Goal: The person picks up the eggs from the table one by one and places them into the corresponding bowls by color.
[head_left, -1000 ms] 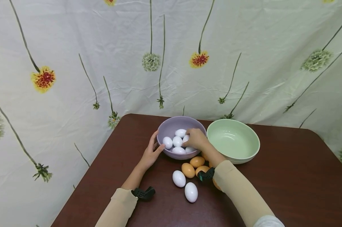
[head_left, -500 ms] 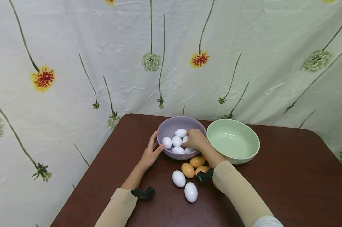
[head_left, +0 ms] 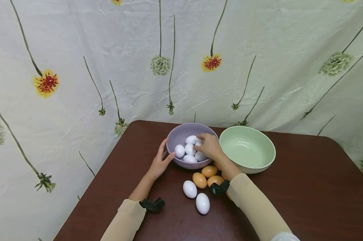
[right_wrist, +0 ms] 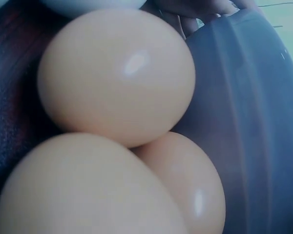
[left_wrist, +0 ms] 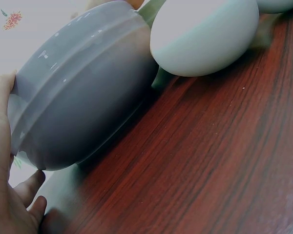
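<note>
In the head view, a purple bowl (head_left: 181, 132) holds several white eggs (head_left: 190, 159). My left hand (head_left: 159, 163) grips the bowl's left side, thumb at the rim and fingers round the outer wall. Those fingers also lie against the bowl's wall (left_wrist: 83, 97) in the left wrist view. Reaching over the right rim, my right hand (head_left: 210, 147) pinches a white egg (head_left: 199, 143) between thumb and fingers, which partly cover it. The right wrist view shows brown eggs (right_wrist: 117, 78) close beside the bowl's outer wall (right_wrist: 263, 126), not the right fingertips.
A light green bowl (head_left: 247, 147) with nothing inside stands just right of the purple one. In front lie several brown eggs (head_left: 199, 180), some under the right forearm, and two white eggs (head_left: 202, 203) on the dark wooden table (head_left: 313, 187). A flowered cloth (head_left: 187, 90) hangs behind.
The right hand has risen slightly with the pinched egg inside the purple bowl. Some white eggs in the bowl have shifted a little to the right. The left hand has stayed put.
</note>
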Motion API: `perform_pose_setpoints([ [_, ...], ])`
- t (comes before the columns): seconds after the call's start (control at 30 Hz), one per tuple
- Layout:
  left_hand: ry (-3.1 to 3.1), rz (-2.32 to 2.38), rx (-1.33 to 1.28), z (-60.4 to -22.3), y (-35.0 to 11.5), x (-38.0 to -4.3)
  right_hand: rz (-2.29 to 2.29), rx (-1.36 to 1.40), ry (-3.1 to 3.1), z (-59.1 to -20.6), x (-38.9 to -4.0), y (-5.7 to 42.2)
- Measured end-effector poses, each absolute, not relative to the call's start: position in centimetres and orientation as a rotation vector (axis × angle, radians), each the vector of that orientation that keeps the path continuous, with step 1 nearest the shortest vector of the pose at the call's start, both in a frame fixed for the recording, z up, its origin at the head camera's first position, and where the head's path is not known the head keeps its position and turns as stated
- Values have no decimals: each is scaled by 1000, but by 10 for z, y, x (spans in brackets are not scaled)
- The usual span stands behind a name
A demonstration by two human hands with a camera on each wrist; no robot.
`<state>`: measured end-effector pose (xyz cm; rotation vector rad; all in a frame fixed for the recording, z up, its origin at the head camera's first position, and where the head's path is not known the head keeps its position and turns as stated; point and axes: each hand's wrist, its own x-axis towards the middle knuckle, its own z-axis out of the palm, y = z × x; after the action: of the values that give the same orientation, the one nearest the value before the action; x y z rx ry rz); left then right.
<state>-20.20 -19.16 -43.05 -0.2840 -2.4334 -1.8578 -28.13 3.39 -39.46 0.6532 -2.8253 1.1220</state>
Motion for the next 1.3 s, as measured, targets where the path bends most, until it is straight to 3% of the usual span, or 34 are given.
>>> perform_pose_setpoints([
  [0.13, -2432, -1865, -282, -431, -192, -203, 1357, 631, -2703, -395, -281, 38],
  [0.37, -2389, -1843, -269, -465, -197, -221, 1751, 622, -2476, -392, -275, 47],
  [1.3, -2394, -1821, -257, -465, -196, -222, 2087, 712, -2334, -403, -200, 68],
])
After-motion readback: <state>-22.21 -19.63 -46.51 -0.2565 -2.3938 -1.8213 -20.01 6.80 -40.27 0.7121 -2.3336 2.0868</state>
